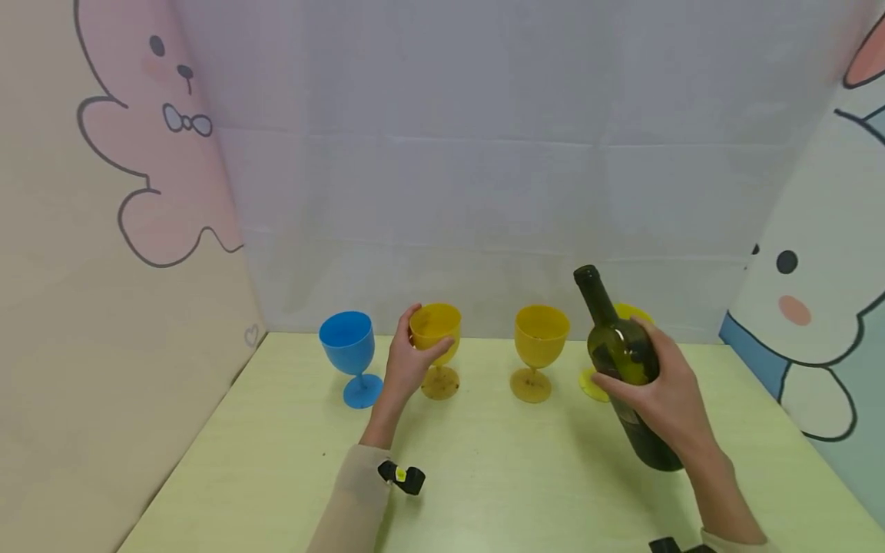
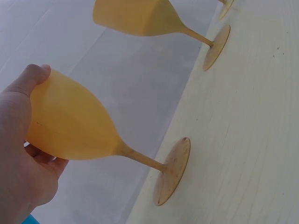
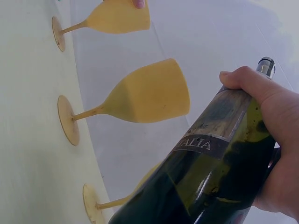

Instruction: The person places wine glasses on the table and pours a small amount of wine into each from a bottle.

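My left hand grips the bowl of an orange-yellow goblet, thumb on the near side and fingers around the far side. In the left wrist view this goblet stands with its foot at the table. My right hand holds a dark green wine bottle around its body, raised over the table with the neck tilted up and to the left. A dark label shows on the bottle in the right wrist view. Behind the bottle stands a bright yellow goblet, partly hidden.
A second orange-yellow goblet stands between the hands. To the left of my left hand is a blue goblet. The pale table ends at a white cloth backdrop; printed side panels flank it.
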Action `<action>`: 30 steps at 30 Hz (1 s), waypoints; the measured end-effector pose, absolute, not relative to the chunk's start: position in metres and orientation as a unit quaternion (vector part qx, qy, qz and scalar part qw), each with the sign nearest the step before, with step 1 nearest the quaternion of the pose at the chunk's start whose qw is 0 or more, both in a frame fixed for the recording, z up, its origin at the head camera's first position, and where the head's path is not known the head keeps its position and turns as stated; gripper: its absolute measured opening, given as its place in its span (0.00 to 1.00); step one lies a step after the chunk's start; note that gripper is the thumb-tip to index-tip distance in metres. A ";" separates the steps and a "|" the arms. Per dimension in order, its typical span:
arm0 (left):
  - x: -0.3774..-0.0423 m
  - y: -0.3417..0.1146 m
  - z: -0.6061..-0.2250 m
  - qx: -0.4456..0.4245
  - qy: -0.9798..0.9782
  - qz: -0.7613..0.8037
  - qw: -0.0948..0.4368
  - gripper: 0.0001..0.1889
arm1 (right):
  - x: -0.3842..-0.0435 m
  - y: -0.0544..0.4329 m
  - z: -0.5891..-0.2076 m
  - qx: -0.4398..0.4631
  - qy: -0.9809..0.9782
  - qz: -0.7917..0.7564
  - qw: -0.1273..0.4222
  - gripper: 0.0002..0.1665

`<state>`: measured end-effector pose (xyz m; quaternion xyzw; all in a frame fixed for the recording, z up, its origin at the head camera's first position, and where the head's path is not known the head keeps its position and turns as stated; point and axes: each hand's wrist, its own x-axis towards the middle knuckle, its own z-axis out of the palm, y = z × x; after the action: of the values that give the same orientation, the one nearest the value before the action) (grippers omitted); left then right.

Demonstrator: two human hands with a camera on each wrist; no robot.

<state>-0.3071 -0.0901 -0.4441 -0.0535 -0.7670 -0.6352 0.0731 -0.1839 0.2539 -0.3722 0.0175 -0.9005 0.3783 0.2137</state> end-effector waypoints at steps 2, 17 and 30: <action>-0.307 -0.090 -0.444 -0.054 -0.766 -0.637 0.073 0.44 | -0.186 0.251 -0.369 0.027 -0.901 0.374 0.218 0.55; -0.304 -0.090 -0.442 -0.050 -0.761 -0.643 0.066 0.44 | -0.199 0.232 -0.353 0.083 -0.910 0.336 0.227 0.56; -0.303 -0.089 -0.441 -0.052 -0.763 -0.640 0.071 0.44 | -0.211 0.212 -0.329 0.136 -0.931 0.214 0.263 0.55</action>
<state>-0.3032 -0.0892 -0.4408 -0.0522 -0.7629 -0.6405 0.0713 -0.2110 0.2116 -0.3294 0.1360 -0.9311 0.2135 0.2627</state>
